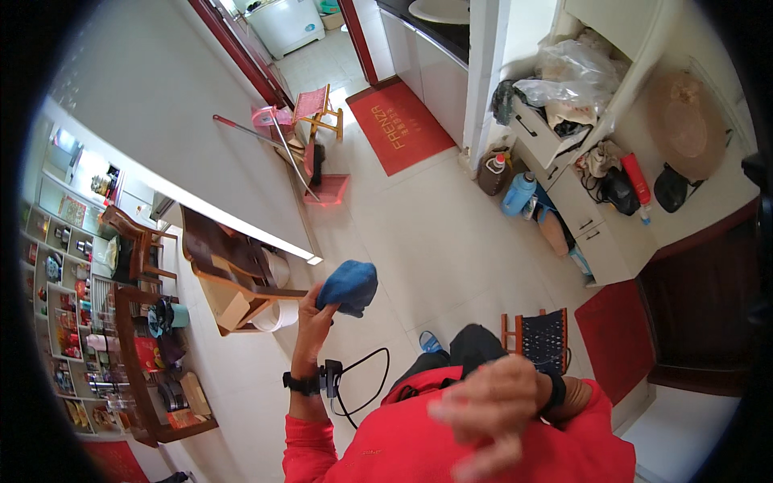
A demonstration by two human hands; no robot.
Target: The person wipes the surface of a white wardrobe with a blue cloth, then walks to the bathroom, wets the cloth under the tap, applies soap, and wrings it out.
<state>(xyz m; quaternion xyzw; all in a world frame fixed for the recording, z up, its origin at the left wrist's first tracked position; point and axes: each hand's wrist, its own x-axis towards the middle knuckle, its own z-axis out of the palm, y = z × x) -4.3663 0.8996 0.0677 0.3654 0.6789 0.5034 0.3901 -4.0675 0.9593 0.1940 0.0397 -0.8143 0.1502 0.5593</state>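
A folded blue cloth (pixel 350 288) is pinched in my left hand (pixel 314 311), which is stretched out ahead over the tiled floor. The cloth hides part of my fingers. A black strap with a small device (pixel 325 378) sits on my left wrist, and a black cable (pixel 386 362) loops from it. Close to the camera, my right hand (pixel 489 404) is raised in front of my red top (pixel 392 441). It is blurred, its fingers are spread and bent, and nothing shows in it.
A folding stool (pixel 542 339) stands right of my legs. Ahead are a pink dustpan (pixel 329 188), a wooden stool (pixel 314 108) and a red mat (pixel 398 127) bearing writing. A wooden table (pixel 223 265) is left. Bottles (pixel 519 193) stand by a white cabinet (pixel 580 205) with a full drawer (pixel 531 127).
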